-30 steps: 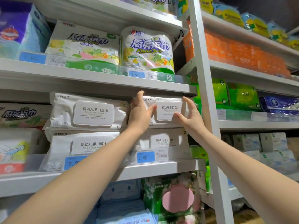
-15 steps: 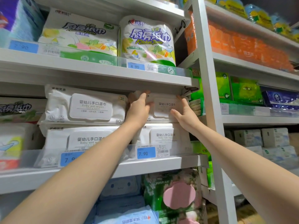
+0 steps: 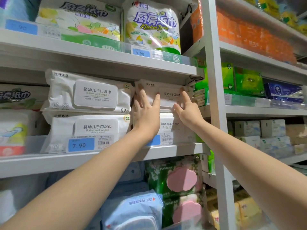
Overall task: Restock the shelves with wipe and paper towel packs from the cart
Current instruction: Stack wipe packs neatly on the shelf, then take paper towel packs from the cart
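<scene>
Wipes first: the white wipe pack [image 3: 167,97] sits on top of another wipe pack [image 3: 172,128] at the right end of the middle shelf [image 3: 174,149], tucked just under the shelf above [image 3: 99,63] and beside the white upright post [image 3: 214,97]. I press my left hand [image 3: 146,112] flat against its left half, fingers spread and open, gripping nothing. My right hand [image 3: 187,112] is open too, fingertips [image 3: 184,95] touching the lid label on its right half. Neither hand closes around the pack; both only push on its front face. To the left stands a matching stack of two packs [image 3: 88,112] that sits further forward, its front closer to the shelf edge. I judge the step in hand to be seating this pack back into its slot. Next I would need an even push from both palms so it slides in straight without catching on the shelf above, then let go and go back to the cart, which is out of view.
</scene>
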